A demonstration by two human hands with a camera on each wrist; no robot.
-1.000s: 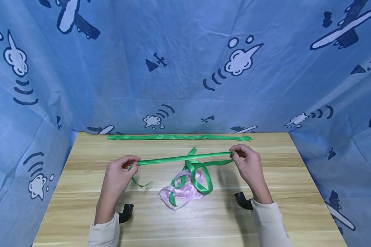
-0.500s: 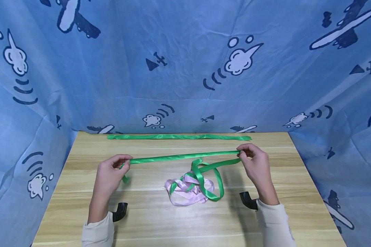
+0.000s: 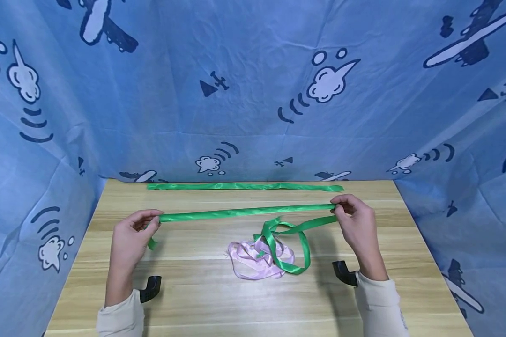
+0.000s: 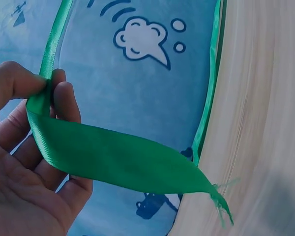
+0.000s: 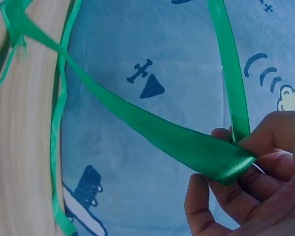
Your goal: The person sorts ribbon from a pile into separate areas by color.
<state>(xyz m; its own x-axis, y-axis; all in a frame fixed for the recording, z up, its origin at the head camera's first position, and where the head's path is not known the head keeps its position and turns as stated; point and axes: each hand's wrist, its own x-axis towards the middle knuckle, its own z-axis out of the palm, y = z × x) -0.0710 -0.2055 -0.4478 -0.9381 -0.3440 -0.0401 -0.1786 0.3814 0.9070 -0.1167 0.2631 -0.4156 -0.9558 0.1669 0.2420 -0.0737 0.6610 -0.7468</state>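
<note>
A green satin ribbon [image 3: 244, 212] is stretched nearly level above the table between both hands. Near its left end the left hand [image 3: 130, 238] pinches it between thumb and index finger; in the left wrist view a short tail [image 4: 113, 155] with a frayed tip hangs past the fingers. The right hand [image 3: 356, 229] pinches the same ribbon at the other side. From there the rest of the ribbon [image 5: 152, 130] folds back and drops in loops toward a tangled lilac ribbon [image 3: 253, 267] on the table.
A second green ribbon [image 3: 244, 186] lies straight along the back edge of the wooden table [image 3: 219, 304]. Blue patterned cloth [image 3: 244, 93] hangs behind and at both sides. Black camera mounts [image 3: 151, 289] sit at both wrists.
Both hands have moved apart, the left one farther, and the taut length of green ribbon between them has grown. The green loops and lilac tangle have shifted right, and a green end has slipped out of the lilac.
</note>
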